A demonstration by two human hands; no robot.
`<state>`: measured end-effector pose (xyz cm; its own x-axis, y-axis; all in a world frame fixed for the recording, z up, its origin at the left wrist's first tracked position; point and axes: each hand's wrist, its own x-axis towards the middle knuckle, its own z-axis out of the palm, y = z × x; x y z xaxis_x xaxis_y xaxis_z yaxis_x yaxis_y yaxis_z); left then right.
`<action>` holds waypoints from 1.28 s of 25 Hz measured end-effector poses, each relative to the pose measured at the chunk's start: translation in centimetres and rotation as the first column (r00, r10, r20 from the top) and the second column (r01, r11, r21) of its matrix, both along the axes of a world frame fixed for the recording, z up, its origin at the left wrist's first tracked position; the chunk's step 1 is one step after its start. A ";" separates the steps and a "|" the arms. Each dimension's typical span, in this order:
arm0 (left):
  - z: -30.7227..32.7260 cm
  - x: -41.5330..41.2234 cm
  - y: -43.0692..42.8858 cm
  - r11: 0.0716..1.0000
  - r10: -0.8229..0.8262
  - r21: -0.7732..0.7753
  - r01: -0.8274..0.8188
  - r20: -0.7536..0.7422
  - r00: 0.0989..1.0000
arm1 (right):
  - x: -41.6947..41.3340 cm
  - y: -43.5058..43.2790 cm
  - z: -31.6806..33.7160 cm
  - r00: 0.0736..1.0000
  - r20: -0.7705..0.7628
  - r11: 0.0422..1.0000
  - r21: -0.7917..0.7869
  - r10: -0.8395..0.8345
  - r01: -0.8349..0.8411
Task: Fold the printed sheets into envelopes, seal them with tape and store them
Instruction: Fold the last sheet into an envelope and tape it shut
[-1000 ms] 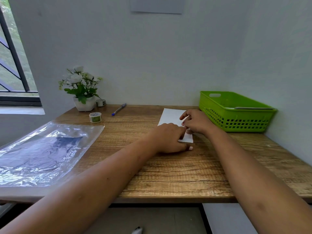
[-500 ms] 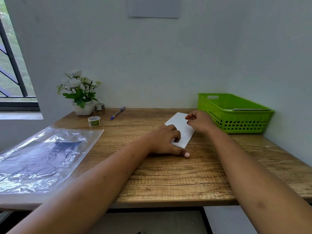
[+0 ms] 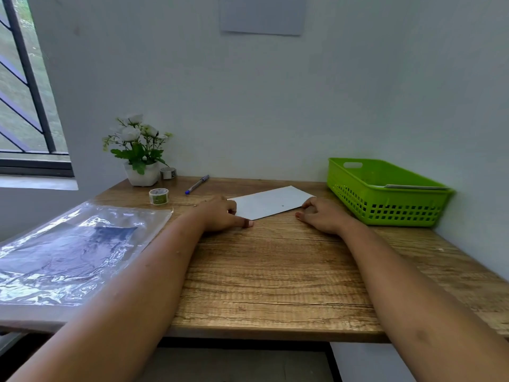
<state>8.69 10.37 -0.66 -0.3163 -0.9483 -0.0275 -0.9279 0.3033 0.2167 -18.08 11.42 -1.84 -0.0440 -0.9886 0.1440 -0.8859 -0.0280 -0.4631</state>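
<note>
Folding seems in hand: left hand (image 3: pixel 220 216) and right hand (image 3: pixel 322 216) touch the folded sheet's (image 3: pixel 271 202) ends with curled fingers, whether pinching I cannot tell, and the next move probably calls for the tape roll (image 3: pixel 159 196).

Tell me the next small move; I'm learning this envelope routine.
Probably the left hand reaches for the tape roll: the sheet lies flat between both hands with no tape showing, and the right hand at its right end could steady it.

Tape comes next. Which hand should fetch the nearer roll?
Left. The left hand sits at the folded sheet's left end, on the same side as the tape roll. The right hand is at the sheet's other end, nearer the green basket.
</note>
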 end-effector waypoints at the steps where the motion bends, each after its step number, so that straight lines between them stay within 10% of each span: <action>1: 0.0 -0.1 -0.1 1.000 -0.012 -0.013 0.012 -0.041 0.999 | 0.0 -0.2 -0.1 1.000 0.023 1.000 -0.007 -0.009 0.009; 16: 0.3 0.8 0.3 0.993 -0.066 -0.117 0.029 -0.326 0.943 | -1.4 0.9 1.5 0.822 0.568 0.997 0.020 0.046 -0.069; 24: 0.3 0.8 0.6 0.990 -0.085 -0.132 0.040 -0.354 0.931 | -1.4 0.3 1.4 0.836 0.546 0.980 -0.193 0.060 0.056; 28: 0.7 1.4 0.0 0.919 -0.068 -0.340 -0.201 -0.637 0.768 | -2.2 1.0 2.7 0.772 0.631 0.912 -0.358 0.079 0.200; 32: 1.3 1.9 -0.4 0.921 -0.067 -0.213 -0.326 -0.911 0.406 | -1.8 1.3 4.0 0.859 0.506 0.835 -0.505 0.081 0.219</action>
